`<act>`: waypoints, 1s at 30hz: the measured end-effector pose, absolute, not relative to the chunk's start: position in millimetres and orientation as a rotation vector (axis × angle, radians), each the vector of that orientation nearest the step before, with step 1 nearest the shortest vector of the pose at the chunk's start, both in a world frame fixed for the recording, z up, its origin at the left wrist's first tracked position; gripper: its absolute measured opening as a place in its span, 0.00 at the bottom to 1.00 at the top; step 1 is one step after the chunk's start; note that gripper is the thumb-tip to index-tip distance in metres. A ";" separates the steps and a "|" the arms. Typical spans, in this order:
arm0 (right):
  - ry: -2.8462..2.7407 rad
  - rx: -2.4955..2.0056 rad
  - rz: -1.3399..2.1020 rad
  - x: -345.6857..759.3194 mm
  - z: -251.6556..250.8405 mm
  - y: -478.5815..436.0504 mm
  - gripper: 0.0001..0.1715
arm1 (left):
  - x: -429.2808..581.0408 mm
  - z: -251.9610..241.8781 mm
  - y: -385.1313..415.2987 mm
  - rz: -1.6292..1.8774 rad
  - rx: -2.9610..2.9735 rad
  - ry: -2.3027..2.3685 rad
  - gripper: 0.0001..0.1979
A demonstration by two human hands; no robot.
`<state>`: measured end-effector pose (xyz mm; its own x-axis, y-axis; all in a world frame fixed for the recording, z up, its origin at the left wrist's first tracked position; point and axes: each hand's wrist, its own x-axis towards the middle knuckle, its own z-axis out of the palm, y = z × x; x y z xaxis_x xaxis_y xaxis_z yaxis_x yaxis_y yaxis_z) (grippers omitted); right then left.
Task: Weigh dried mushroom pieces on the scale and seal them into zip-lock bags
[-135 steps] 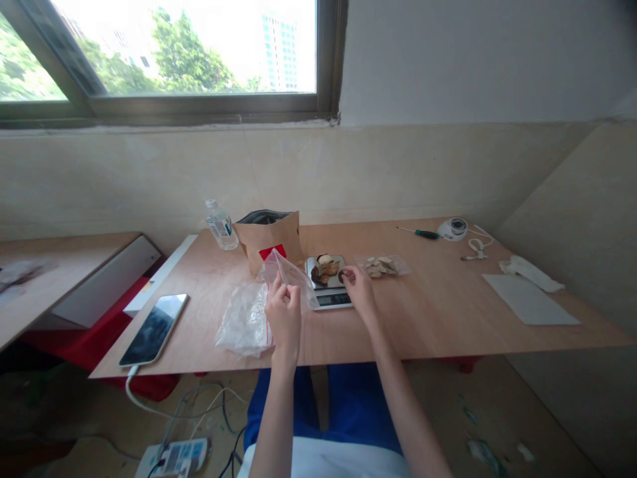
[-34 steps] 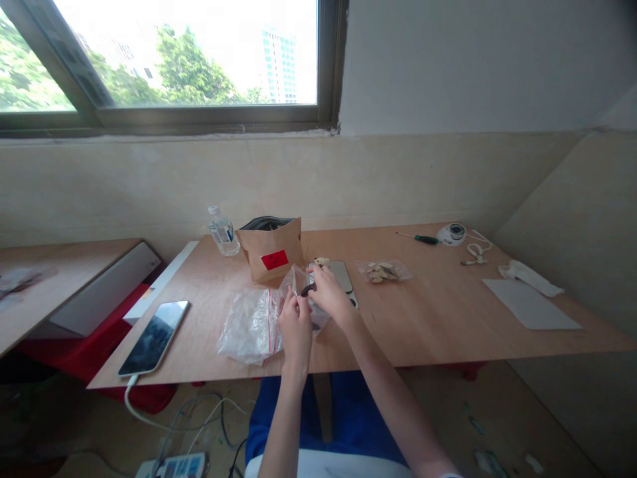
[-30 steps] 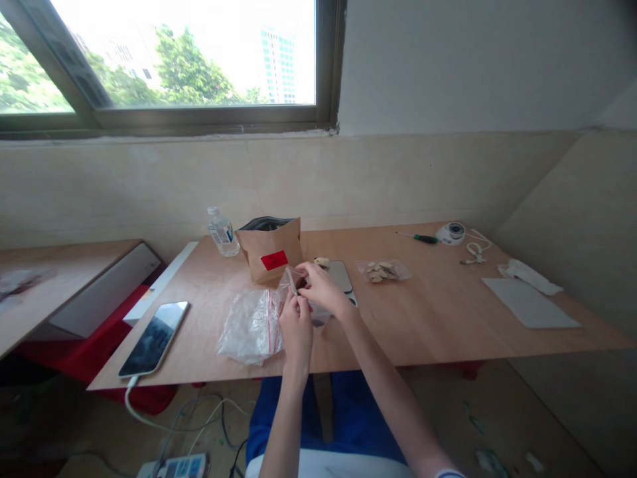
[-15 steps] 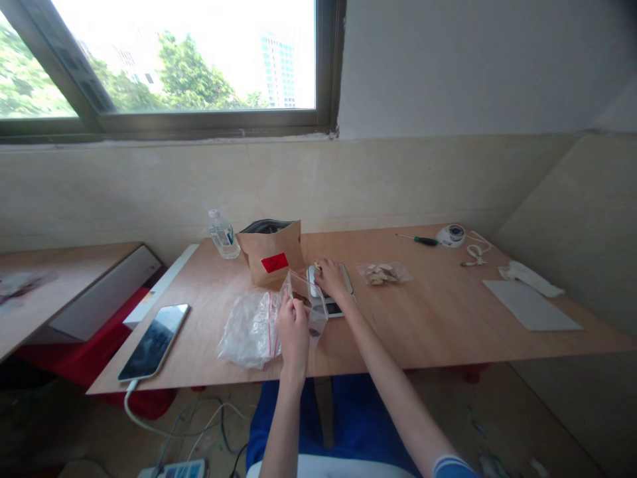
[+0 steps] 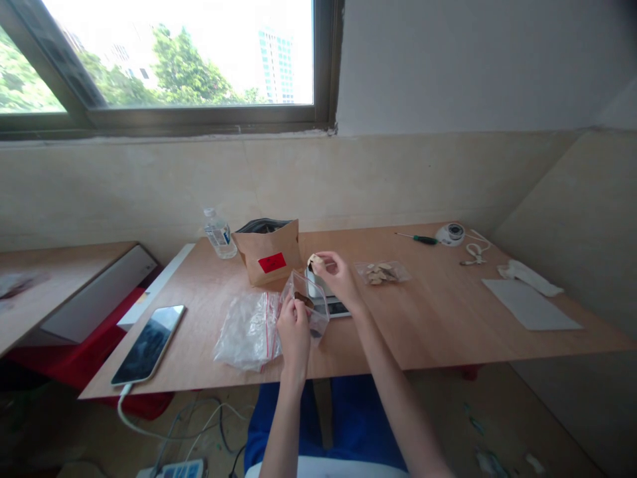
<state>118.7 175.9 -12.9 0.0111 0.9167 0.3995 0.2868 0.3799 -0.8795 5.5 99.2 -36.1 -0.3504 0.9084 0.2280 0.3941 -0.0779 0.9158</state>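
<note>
My left hand (image 5: 293, 326) pinches the rim of a small clear zip bag (image 5: 309, 303) and holds it open above the table; dark pieces lie inside it. My right hand (image 5: 334, 275) is raised just above the bag's mouth, fingers pinched on a pale dried piece (image 5: 314, 259). Behind that hand the small digital scale (image 5: 338, 307) rests on the table, mostly hidden. A brown paper bag with a red label (image 5: 269, 252) stands open just behind the scale.
A pile of clear zip bags (image 5: 243, 330) lies left of my left hand. A filled bag of pale pieces (image 5: 380, 272) lies right of the scale. Also on the table: water bottle (image 5: 217, 233), phone (image 5: 147, 344), screwdriver (image 5: 418, 238), white sheet (image 5: 528, 307).
My right hand dropped a dark piece into the bag, reached back to the scale and has now lifted a pale piece toward the bag. The left hand kept holding the bag open.
</note>
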 end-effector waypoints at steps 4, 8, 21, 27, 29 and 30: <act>-1.853 -1.147 0.597 120.1 17.4 144.1 0.11 | 4.3 -35.5 99.4 1.466 1.407 1.710 0.16; -1.962 -1.220 0.481 127.2 20.7 135.8 0.12 | 0.5 -35.1 99.1 1.492 1.399 1.735 0.16; -1.588 -1.187 1.068 124.7 -40.1 105.8 0.35 | 4.5 -37.8 94.6 1.660 1.253 1.654 0.17; -1.428 -1.107 0.925 123.1 -32.8 102.8 0.21 | 6.3 -39.4 92.1 1.745 1.307 1.506 0.16; -1.347 -1.076 0.922 128.9 -31.9 102.5 0.21 | 2.4 -43.2 95.1 1.802 1.302 1.481 0.11; -1.299 -1.065 0.925 132.4 -32.0 102.2 0.21 | -0.5 -45.7 97.5 1.826 1.293 1.472 0.09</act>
<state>132.4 102.2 -32.0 0.0735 0.9577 0.2782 0.0502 0.2751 -0.9601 -0.5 97.5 -45.7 -0.4533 0.8072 0.3779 0.1978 -0.3223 0.9257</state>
